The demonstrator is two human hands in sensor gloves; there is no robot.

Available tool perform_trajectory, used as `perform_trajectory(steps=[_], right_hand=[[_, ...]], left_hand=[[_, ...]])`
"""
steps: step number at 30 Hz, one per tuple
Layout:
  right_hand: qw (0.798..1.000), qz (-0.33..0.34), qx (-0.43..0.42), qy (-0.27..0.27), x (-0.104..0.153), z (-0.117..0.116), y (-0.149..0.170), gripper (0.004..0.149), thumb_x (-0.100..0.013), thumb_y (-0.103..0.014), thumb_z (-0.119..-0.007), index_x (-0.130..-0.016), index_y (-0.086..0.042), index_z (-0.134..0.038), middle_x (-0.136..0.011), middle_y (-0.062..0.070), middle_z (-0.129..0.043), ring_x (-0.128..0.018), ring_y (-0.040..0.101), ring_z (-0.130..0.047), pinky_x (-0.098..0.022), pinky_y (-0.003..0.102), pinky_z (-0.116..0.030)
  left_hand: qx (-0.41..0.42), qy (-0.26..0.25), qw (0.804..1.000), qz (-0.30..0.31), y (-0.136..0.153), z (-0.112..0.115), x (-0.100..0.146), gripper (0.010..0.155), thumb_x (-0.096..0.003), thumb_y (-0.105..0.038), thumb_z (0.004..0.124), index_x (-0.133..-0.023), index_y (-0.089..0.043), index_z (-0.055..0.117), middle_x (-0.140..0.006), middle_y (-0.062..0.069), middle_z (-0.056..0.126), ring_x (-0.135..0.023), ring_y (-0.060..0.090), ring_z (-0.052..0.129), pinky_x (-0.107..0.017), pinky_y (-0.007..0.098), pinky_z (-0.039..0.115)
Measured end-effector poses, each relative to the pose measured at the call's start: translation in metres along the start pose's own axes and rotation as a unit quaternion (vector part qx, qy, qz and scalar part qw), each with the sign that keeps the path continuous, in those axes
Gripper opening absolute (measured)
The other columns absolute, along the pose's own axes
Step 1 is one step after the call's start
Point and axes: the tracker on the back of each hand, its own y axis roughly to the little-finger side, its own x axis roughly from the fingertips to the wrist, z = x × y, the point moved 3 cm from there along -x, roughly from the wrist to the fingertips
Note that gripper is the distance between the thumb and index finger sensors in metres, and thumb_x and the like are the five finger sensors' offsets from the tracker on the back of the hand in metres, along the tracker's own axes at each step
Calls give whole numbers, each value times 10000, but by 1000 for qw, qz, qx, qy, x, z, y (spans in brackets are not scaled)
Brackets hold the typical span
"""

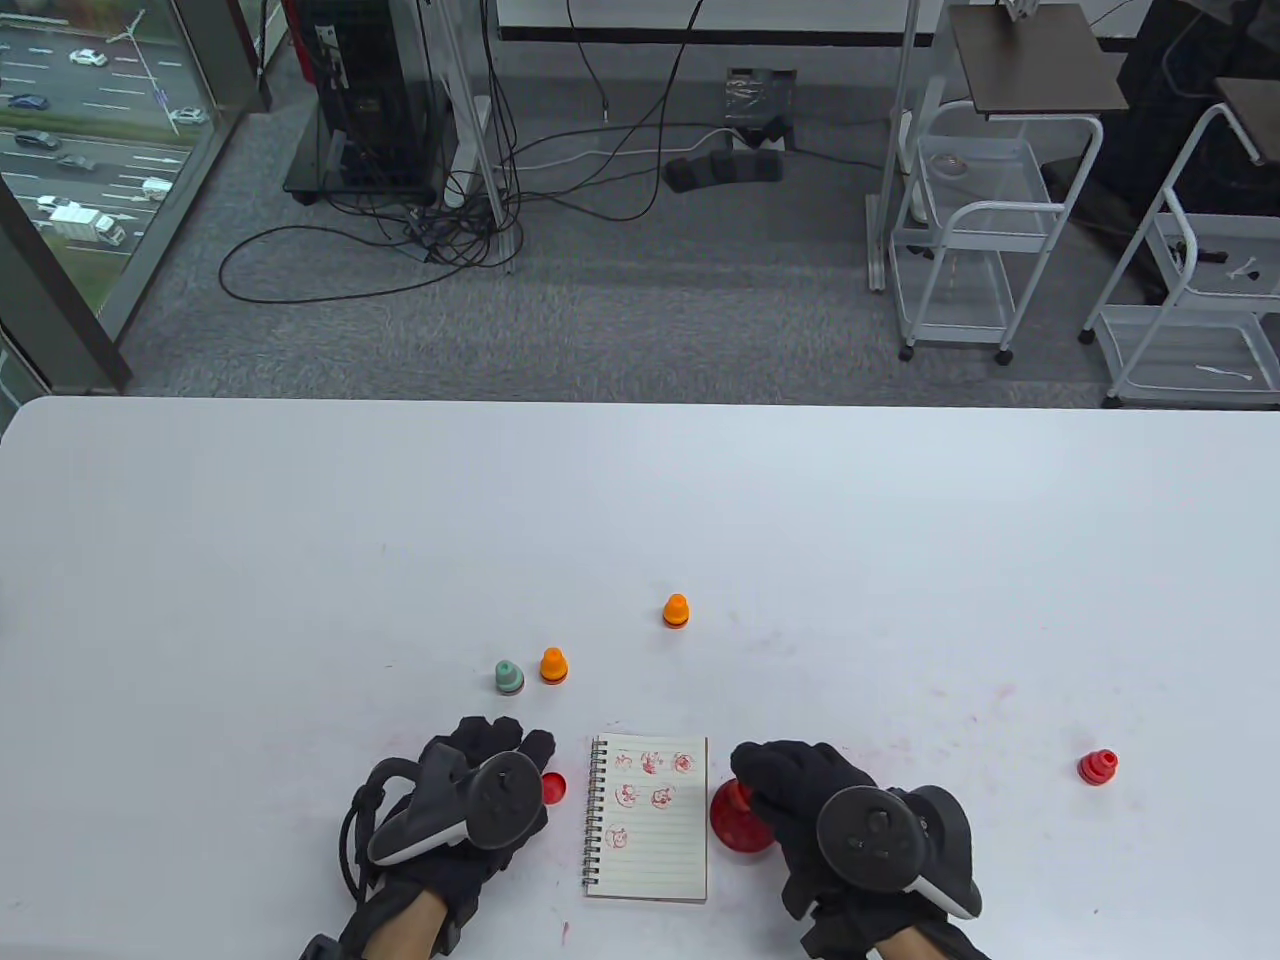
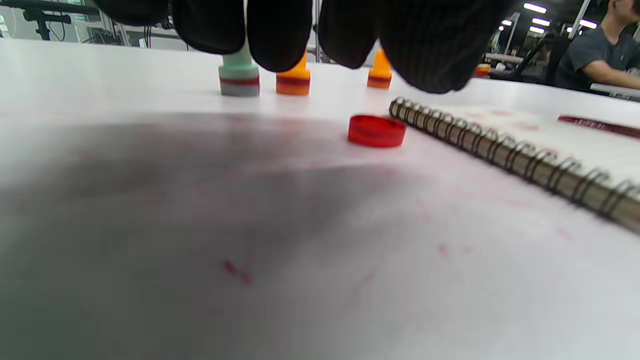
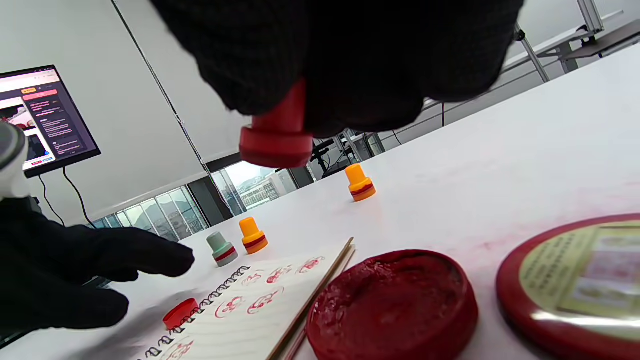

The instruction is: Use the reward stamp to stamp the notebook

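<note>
R hand (image 1: 800, 800) pinches red stamp (image 3: 277, 135) by stem, above ink pad (image 3: 390, 300) beside notebook (image 1: 650, 820); light, rigid; L hand (image 1: 480, 790) fingers loose, empty.

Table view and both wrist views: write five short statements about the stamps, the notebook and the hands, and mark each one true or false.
1. The right hand holds a red stamp above the open ink pad. True.
2. The notebook page is blank. False: it already carries several red stamp prints.
3. The left hand grips the notebook. False: it rests on the table left of the notebook, apart from the page.
4. A small red cap lies on the table beside the notebook's spiral binding. True.
5. Three orange stamps stand on the table. False: two orange stamps and one green stamp stand beyond the notebook.
</note>
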Motion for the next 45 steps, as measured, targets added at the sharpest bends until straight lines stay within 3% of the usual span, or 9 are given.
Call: perform_trajectory(steps=[9, 20, 25, 32, 38, 45], right_hand=[[1000, 0, -9, -3, -2, -2, 4, 440, -437, -239, -837, -875, -220, -815, -854, 90, -913, -657, 315, -935, -508, 473, -834], [1000, 15, 0, -19, -3, -10, -1, 438, -438, -243, -836, -875, -221, -816, -851, 91, -914, -653, 312, -937, -507, 468, -838], [1000, 19, 0, -23, -2, -13, -3, 438, -438, -244, -836, -875, -222, -816, -850, 90, -915, -653, 311, -937, -506, 468, -838], [999, 30, -4, -22, -2, -15, -9, 438, -438, -247, -835, -874, -222, -815, -849, 90, -915, -650, 310, -939, -504, 466, -840], [999, 43, -13, -19, -1, -16, -18, 439, -438, -251, -833, -876, -224, -812, -850, 87, -914, -651, 304, -940, -504, 462, -841], [994, 70, -83, 25, 1, -14, -33, 473, -433, -250, -836, -902, -210, -786, -846, 90, -909, -639, 303, -940, -495, 455, -844]], left_hand=[[7, 15, 1000, -21, 1, 18, -15, 751, -469, -485, 778, -1131, -196, 574, -1114, 183, 563, -1006, 480, 568, -729, 650, 524], [43, 8, 999, -24, -2, 19, -18, 653, -474, -388, 803, -1076, -197, 636, -1105, 190, 564, -1003, 487, 564, -725, 655, 520], [93, -26, 995, -13, -3, 8, -14, 652, -474, -326, 822, -1074, -177, 613, -1112, 210, 610, -998, 500, 629, -709, 648, 578], [286, -106, 952, 26, -4, -13, -3, 634, -458, -229, 859, -1042, -155, 624, -966, 128, 858, -807, 367, 949, -588, 534, 811], [363, -97, 925, 58, -8, -13, -3, 636, -447, -256, 879, -1028, -149, 644, -873, 75, 889, -728, 296, 952, -579, 520, 809], [379, -92, 916, 97, -19, -16, -2, 706, -459, -264, 863, -1084, -108, 575, -857, 86, 853, -734, 291, 896, -616, 543, 756]])
